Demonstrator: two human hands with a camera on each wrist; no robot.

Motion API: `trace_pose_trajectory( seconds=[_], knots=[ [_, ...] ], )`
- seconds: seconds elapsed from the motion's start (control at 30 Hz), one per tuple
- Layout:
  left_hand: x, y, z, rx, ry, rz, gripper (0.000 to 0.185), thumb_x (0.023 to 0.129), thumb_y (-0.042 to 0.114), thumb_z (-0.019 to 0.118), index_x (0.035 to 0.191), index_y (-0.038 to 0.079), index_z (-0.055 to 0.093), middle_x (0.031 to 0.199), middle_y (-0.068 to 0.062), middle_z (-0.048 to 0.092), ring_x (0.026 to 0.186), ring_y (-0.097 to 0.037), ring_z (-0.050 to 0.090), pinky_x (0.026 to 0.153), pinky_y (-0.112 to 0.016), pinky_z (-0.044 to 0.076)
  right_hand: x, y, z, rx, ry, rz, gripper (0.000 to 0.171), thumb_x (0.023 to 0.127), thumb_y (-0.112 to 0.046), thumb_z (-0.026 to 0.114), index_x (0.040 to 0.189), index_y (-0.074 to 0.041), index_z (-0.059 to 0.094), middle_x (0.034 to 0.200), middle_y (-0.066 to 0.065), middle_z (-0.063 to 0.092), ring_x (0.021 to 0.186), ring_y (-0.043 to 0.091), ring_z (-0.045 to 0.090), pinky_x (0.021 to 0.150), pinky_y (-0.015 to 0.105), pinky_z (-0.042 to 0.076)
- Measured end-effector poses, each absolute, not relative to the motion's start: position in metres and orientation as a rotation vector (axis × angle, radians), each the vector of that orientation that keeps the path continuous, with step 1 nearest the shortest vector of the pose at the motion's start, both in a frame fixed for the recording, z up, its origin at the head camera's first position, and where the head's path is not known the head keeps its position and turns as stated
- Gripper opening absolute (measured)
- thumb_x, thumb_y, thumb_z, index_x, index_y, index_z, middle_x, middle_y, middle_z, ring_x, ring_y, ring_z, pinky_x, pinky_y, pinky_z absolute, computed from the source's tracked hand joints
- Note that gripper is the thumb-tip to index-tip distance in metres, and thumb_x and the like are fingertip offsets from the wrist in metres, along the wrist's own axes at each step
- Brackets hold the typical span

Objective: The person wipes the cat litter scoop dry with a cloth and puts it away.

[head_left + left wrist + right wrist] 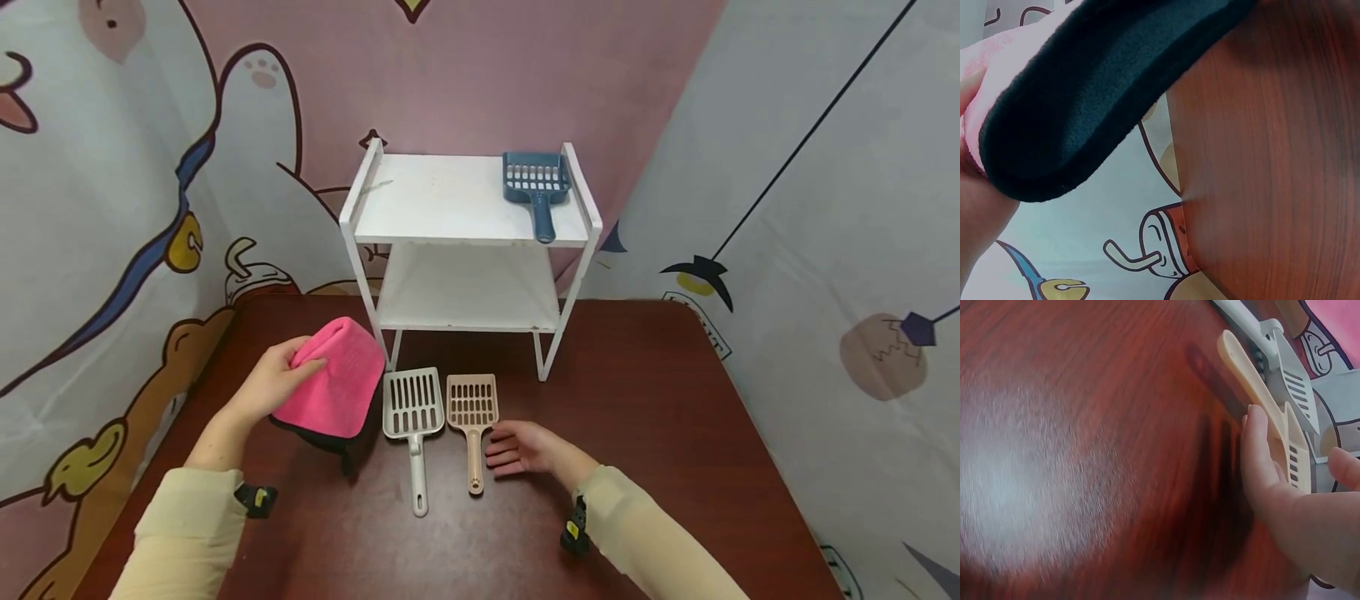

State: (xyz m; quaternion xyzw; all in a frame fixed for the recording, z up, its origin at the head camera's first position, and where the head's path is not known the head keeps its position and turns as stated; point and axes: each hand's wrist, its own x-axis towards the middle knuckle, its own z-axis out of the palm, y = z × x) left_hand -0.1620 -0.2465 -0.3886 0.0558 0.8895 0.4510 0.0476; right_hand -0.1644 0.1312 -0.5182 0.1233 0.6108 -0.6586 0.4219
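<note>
My left hand (272, 382) pinches a pink cloth (341, 387) above the table's left side. Its dark underside (1072, 119) fills much of the left wrist view. Right of the cloth, a pale grey litter scoop (417, 475) lies with its slotted head toward the shelf. Beside it lies a beige litter scoop (474, 458). My right hand (536, 450), fingers loosely extended, is at the beige scoop's right side and grips nothing; whether the fingertips touch it I cannot tell. A blue litter scoop (542, 218) rests on the upper shelf, its handle reaching over the front edge.
A white two-tier shelf (442, 200) stands at the back of the dark red-brown wooden table (645, 400). Cartoon-printed fabric (525, 75) hangs behind and at both sides. Bands with small dark devices (258, 500) sit on both wrists.
</note>
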Motion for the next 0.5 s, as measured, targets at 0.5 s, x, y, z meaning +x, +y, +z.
trace_pose_trajectory(
  seconds=[0.5],
  knots=[
    [-0.162, -0.243, -0.387, 0.174, 2.745, 1.384, 0.044, 0.093, 0.022, 0.057, 0.131, 0.001, 0.048, 0.085, -0.017, 0.059, 0.059, -0.011, 0.058, 0.054, -0.028, 0.051, -0.160, 0.111, -0.521, 0.383, 1.438, -1.725, 0.050, 0.098, -0.025, 0.036, 0.135, 0.009, 0.033, 0.125, 0.023, 0.047, 0.117, 0.033, 0.047, 0.103, 0.052, 0.036]
  ],
)
